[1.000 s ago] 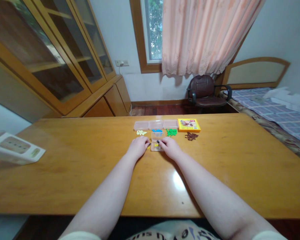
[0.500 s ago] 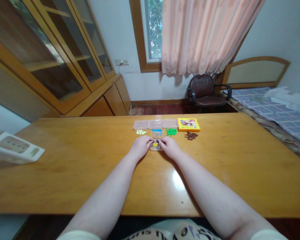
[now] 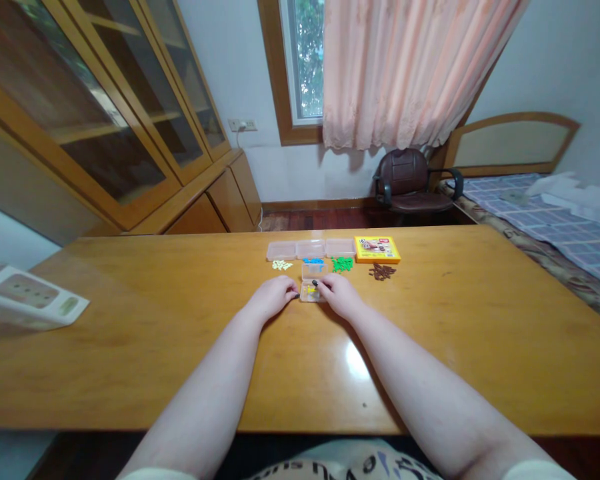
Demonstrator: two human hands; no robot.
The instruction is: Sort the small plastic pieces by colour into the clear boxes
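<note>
Yellow pieces (image 3: 311,290) in an open clear box (image 3: 307,299), between the fingers of left hand (image 3: 276,297), curled just beside its edge, and right hand (image 3: 341,293), bent over its right side; any grip impossible to tell. Risks: spilled pieces from a loose pinch; box nudged askew by uneven pressure. Beyond the fingers: opened lid (image 3: 313,272), partly blocking blue pieces (image 3: 313,261); pale pieces (image 3: 282,265) leftward; green pieces (image 3: 343,265) and brown pieces (image 3: 382,272) rightward; farther off, clear trays (image 3: 282,250) and yellow carton (image 3: 377,249) on worktop (image 3: 180,333).
</note>
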